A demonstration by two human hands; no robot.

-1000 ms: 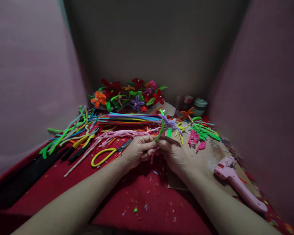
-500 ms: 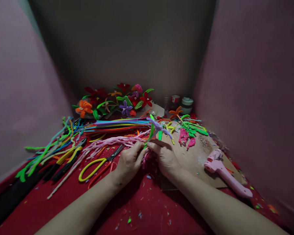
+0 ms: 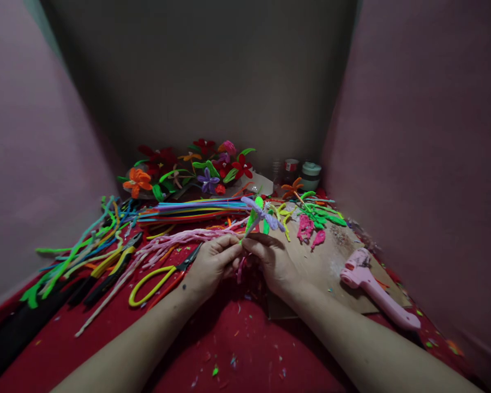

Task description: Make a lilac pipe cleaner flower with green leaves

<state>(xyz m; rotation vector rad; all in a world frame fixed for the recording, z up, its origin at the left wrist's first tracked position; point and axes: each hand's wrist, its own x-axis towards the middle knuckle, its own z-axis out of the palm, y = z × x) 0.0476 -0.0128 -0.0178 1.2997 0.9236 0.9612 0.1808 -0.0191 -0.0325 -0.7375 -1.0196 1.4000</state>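
A purple pipe-cleaner flower [image 3: 265, 214] with a green leaf [image 3: 253, 213] stands up between my two hands, over the near left edge of the cardboard. My left hand [image 3: 216, 261] pinches the base of its stem with thumb and forefinger. Right beside it, my right hand [image 3: 272, 261] grips the same stem, its fingers curled and partly hidden. A bit of pink pipe cleaner [image 3: 240, 270] hangs beneath the fingertips. Yellow-and-red handled scissors [image 3: 153, 284] lie by my left wrist, their blades partly covered by that hand.
Pliers [image 3: 112, 267] and loose pipe cleaners [image 3: 79, 245] lie at left, a striped bundle [image 3: 196, 209] behind. Finished flowers [image 3: 208, 180] and a lidded jar [image 3: 311, 176] stand at the back. A pink glue gun [image 3: 376, 289] rests on the cardboard [image 3: 311, 278].
My left hand has shifted its grip, its fingers now more closed at the stem. The flower has turned a little, and the green leaf sits differently behind its petals. The view has moved slightly.
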